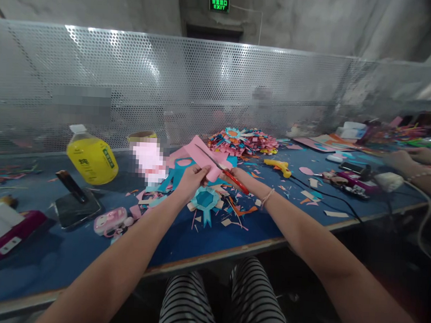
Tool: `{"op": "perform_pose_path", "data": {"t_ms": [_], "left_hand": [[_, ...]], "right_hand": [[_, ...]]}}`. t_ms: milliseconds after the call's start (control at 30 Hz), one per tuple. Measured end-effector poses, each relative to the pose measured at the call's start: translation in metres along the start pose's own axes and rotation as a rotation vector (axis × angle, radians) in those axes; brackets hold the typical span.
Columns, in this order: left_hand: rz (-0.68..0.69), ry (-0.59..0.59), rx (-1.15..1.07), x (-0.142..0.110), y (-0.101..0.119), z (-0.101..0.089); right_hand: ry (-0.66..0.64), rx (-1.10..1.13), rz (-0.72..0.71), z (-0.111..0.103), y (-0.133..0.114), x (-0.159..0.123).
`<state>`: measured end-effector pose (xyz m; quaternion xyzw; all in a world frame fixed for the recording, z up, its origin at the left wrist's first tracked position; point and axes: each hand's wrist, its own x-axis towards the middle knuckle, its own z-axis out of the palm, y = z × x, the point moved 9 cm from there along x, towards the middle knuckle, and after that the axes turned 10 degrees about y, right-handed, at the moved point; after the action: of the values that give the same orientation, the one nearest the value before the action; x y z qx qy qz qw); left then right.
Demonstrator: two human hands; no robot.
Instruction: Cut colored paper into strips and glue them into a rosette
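My left hand (192, 175) is closed on a sheet of pink paper (205, 156), held up over the blue table (88, 251). My right hand (238, 175) grips red-handled scissors (232, 176), whose blades (209, 158) lie across the pink sheet. Just below my hands a light blue paper rosette (206, 200) lies on the table among paper scraps (234, 211). Blue cut-out paper (180, 171) lies under the pink sheet.
A yellow bottle (91, 159), a phone on a stand (76, 203) and a pink case (110, 220) sit left. A heap of paper flowers (242, 141) and a yellow glue gun (279, 167) lie behind. Another person's arm (414, 164) rests at the right. A perforated metal screen (205, 84) backs the table.
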<state>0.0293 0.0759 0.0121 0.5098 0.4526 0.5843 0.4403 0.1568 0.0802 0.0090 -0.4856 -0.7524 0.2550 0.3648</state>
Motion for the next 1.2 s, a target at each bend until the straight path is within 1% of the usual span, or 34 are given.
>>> {"op": "perform_pose_path", "data": {"t_ms": [100, 167, 267, 367, 433, 600, 833, 1000, 1200], "left_hand": [[0.002, -0.009, -0.005, 0.0, -0.001, 0.0], [0.009, -0.018, -0.005, 0.0, -0.001, 0.0], [0.011, -0.011, 0.003, 0.0, -0.001, -0.001], [0.01, -0.027, 0.024, -0.003, 0.0, 0.002], [0.009, -0.047, 0.023, -0.006, 0.002, 0.005], [-0.057, -0.073, -0.039, -0.012, 0.001, 0.011], [-0.076, -0.081, -0.127, -0.011, 0.005, 0.011], [-0.107, -0.119, -0.124, -0.013, 0.003, 0.014], [-0.14, -0.152, -0.116, -0.016, -0.001, 0.017]], "right_hand": [[0.0, -0.047, -0.001, 0.001, 0.003, -0.001], [-0.039, -0.013, 0.017, 0.005, 0.005, -0.004], [-0.124, 0.102, 0.055, 0.011, 0.004, -0.01], [-0.234, 0.253, 0.057, 0.019, -0.004, -0.016], [-0.263, 0.307, 0.054, 0.022, -0.008, -0.017], [-0.254, 0.347, 0.087, 0.025, -0.005, -0.016], [-0.213, 0.312, 0.098, 0.014, -0.002, -0.013], [-0.202, 0.292, 0.08, 0.009, -0.005, -0.014], [-0.213, 0.274, 0.077, 0.013, 0.0, -0.013]]}}
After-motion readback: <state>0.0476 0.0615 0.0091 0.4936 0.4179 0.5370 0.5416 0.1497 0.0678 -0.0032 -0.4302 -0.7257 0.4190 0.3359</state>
